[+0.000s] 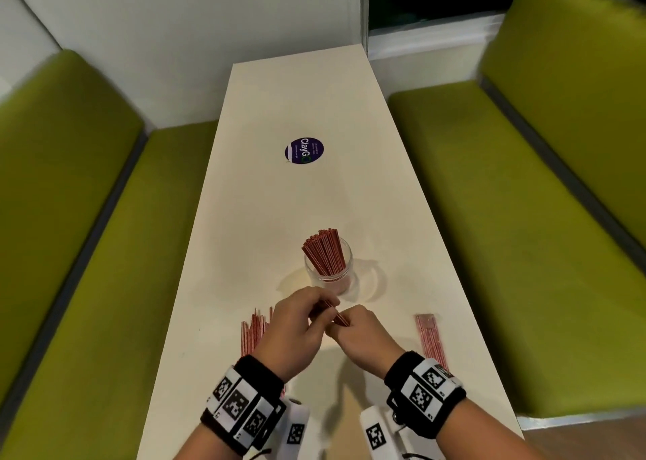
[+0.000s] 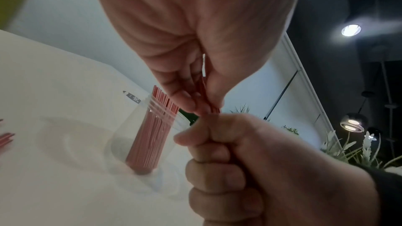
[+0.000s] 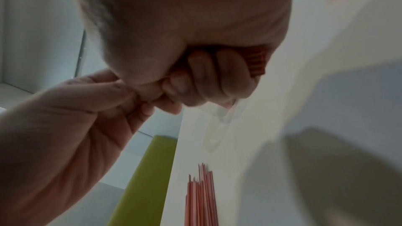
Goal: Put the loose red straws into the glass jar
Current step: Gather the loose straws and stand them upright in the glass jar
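A clear glass jar [image 1: 328, 271] stands upright mid-table with a thick bunch of red straws [image 1: 325, 253] leaning in it. Just in front of it both hands hold one small bundle of red straws [image 1: 338, 315]. My left hand [image 1: 323, 307] pinches the bundle's far end with fingertips [image 2: 191, 104] and thumb. My right hand [image 1: 344, 325] is a fist around the near end; straw ends [image 3: 257, 61] stick out past its curled fingers [image 3: 217, 75]. More loose red straws [image 1: 253, 330] lie flat on the table, left of the left wrist.
A packet of red straws [image 1: 429, 341] lies on the white table [image 1: 279, 197] to the right of my right wrist. A round purple sticker [image 1: 303, 150] sits farther back. Green bench seats [image 1: 105, 250] flank the narrow table on both sides.
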`<state>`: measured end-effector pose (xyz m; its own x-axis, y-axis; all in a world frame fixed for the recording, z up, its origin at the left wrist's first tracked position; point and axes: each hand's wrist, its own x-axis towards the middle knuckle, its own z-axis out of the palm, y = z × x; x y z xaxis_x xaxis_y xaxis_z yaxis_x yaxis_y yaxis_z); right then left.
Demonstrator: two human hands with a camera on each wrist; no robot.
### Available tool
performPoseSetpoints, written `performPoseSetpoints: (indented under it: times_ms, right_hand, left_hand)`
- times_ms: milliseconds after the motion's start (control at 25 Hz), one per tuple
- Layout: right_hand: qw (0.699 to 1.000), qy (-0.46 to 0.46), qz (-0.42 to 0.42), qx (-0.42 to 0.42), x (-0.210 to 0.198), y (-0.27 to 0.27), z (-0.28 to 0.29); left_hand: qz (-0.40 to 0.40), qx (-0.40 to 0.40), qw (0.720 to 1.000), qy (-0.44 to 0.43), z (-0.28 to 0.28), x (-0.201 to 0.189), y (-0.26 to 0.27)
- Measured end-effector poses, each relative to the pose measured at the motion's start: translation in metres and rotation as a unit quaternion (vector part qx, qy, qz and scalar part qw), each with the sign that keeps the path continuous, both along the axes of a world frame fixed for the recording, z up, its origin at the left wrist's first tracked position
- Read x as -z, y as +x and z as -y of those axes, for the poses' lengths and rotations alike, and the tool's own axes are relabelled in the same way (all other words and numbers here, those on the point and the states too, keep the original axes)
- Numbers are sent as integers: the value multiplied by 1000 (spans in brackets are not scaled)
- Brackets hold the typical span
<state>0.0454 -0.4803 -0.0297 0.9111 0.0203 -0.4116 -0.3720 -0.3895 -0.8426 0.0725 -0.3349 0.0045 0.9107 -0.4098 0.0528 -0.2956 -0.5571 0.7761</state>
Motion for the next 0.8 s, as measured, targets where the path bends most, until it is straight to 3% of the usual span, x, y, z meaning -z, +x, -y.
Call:
performPoseSetpoints:
  times_ms: [120,400,600,800]
  right_hand:
    - [1000,9,19,-11,-1,7,7]
    - [999,3,-36,-5,15,0,32]
    - [1000,2,-25,-4,15,-1,40]
    - [1000,-7,-2,30,12,3,56]
  left_hand:
    - [-18,12,1000,17,-2,-23,22]
    - [128,-73,982,115,9,-86,104]
    - [41,55,952,298,33,-32,118]
    - [166,-32,967,193,21,6,102]
